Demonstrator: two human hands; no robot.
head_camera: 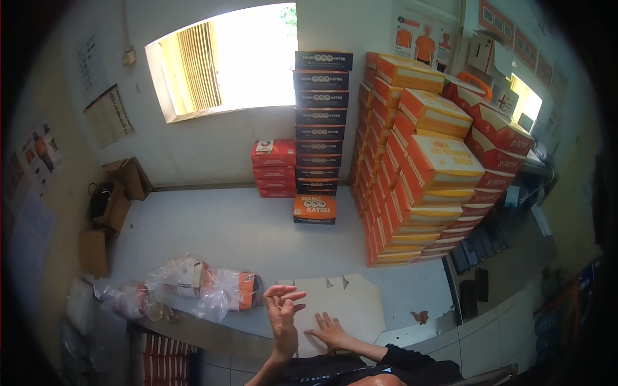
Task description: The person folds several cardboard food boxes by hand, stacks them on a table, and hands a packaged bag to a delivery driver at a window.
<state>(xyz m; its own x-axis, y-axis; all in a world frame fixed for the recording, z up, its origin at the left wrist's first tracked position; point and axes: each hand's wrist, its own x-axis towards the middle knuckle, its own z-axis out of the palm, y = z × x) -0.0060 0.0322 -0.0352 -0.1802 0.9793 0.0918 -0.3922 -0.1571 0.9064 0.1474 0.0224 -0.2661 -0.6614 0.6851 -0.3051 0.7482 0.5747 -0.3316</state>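
A flat die-cut cardboard sheet [357,304], pale side up with slots at its far edge, lies on the white counter [217,231] in front of me. My right hand [329,332] rests on the sheet with its fingers spread and holds nothing. Over the sheet's left edge my left hand [284,309] is raised, its fingers apart and partly bent, with nothing seen in it. Left of that hand lies an orange carton [246,290] in clear plastic wrap.
Stacked orange and yellow food boxes [410,193] rise at the right. Dark boxes [321,116] and red boxes [273,159] stand against the wall. Plastic bags [174,277] and open brown cartons [94,251] are at the left. A brown scrap [420,317] lies near the right edge.
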